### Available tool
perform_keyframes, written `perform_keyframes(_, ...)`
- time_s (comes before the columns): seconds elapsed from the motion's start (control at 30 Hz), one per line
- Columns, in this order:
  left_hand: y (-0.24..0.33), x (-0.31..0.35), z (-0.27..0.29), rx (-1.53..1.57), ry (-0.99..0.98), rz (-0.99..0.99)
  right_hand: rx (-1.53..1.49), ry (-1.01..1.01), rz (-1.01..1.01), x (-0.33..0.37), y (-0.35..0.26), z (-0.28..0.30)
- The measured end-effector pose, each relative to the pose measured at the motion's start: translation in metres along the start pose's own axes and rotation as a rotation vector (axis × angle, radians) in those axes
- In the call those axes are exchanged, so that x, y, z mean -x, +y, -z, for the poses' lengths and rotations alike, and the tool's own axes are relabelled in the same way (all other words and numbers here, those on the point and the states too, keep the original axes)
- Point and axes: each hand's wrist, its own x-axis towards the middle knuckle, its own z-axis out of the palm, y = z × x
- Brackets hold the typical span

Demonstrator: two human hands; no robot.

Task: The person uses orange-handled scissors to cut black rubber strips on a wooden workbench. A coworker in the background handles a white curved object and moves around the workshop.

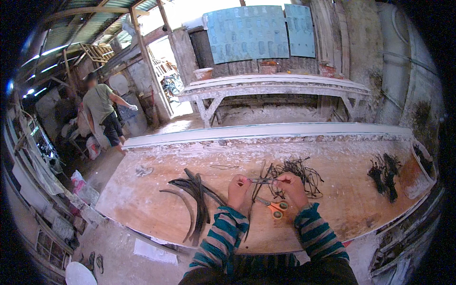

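Pinched between my left hand (238,190) and my right hand (291,190) is a thin dark strip (261,181), stretched level just above the table; both hands are closed on it. Orange-handled scissors (277,209) lie beside my right hand, blades toward my left. Long, curved black strips (199,202) are piled to the left of my left hand, and one narrow strip runs down between my hands. Behind my right hand spreads a tangle of thin black cord loops (304,175). A single loop (224,166) lies farther back.
Black cord bundles (390,178) lie at the wooden table's (342,204) right end, beside a tipped container (415,178). A white-edged board (266,132) borders the far side. Behind stands a long white-stained bench (280,90) with pots. A person (102,107) stands at the left.
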Motion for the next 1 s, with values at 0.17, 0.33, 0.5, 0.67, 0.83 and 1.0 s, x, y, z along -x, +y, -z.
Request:
perform_keyframes(0.17,-0.008,-0.008,0.006,-0.05,0.071,-0.043,-0.34,-0.34,-0.126,0.01,-0.017,-0.011)
perform_keyframes(0.33,-0.026,-0.01,0.008,0.086,0.036,0.046,-0.468,-0.469,-0.07,0.016,-0.023,-0.02)
perform_keyframes(0.5,-0.032,-0.009,0.005,0.222,-0.103,0.054,-0.408,-0.449,-0.114,0.012,-0.004,-0.014)
perform_keyframes(0.67,-0.014,0.004,-0.009,0.224,-0.201,0.078,-0.413,-0.357,-0.122,0.009,-0.012,-0.006)
perform_keyframes(0.83,-0.005,0.013,-0.011,0.241,-0.406,0.125,-0.157,-0.069,-0.015,0.005,-0.016,-0.011)
perform_keyframes(1.0,0.023,0.024,-0.015,0.083,-0.822,0.117,0.23,0.34,0.235,0.0,0.004,-0.005)
